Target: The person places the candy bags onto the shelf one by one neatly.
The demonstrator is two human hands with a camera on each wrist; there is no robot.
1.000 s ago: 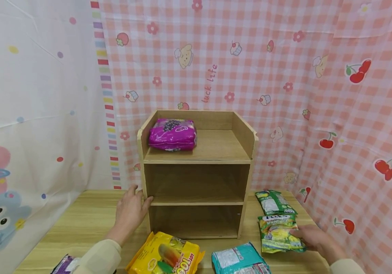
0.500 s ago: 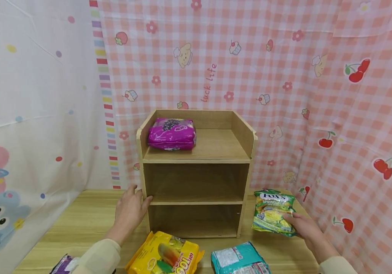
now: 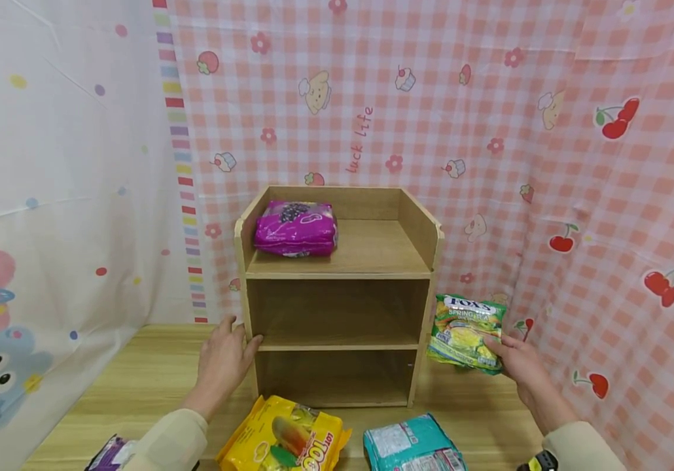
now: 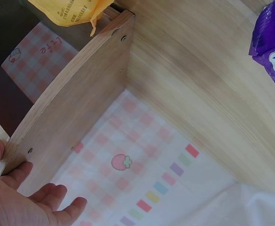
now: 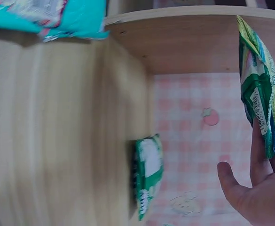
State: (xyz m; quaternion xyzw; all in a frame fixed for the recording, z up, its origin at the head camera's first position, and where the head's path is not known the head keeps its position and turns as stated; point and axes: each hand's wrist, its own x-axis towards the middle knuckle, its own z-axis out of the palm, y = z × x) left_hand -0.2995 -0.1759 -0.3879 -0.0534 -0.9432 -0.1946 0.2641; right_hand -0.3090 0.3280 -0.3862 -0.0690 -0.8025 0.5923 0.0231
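Note:
My right hand (image 3: pixel 525 366) holds a green and yellow bag of Fox's candy (image 3: pixel 468 332) by its right edge, upright and above the table beside the shelf. In the right wrist view that bag (image 5: pixel 264 94) shows edge-on; one digit stands apart from it. A small wooden shelf unit (image 3: pixel 337 276) stands in the middle, with a purple grape-print candy bag (image 3: pixel 297 229) on its top at the left. My left hand (image 3: pixel 223 360) grips the front edge of the shelf's left side panel (image 4: pixel 76 89), thumb around the front and fingertips on the outer face.
In front of the shelf lie a yellow mango-print bag (image 3: pixel 286 435) and a teal bag (image 3: pixel 413 445). A dark purple bag (image 3: pixel 112 453) lies near the left sleeve. Another green bag (image 5: pixel 148 174) lies right of the shelf. Patterned cloths (image 3: pixel 372 85) hang behind and at both sides.
My right hand has lifted the green and yellow candy bag off the table, where it lay by the other green bag, and turned it upright. My left hand has stayed on the shelf.

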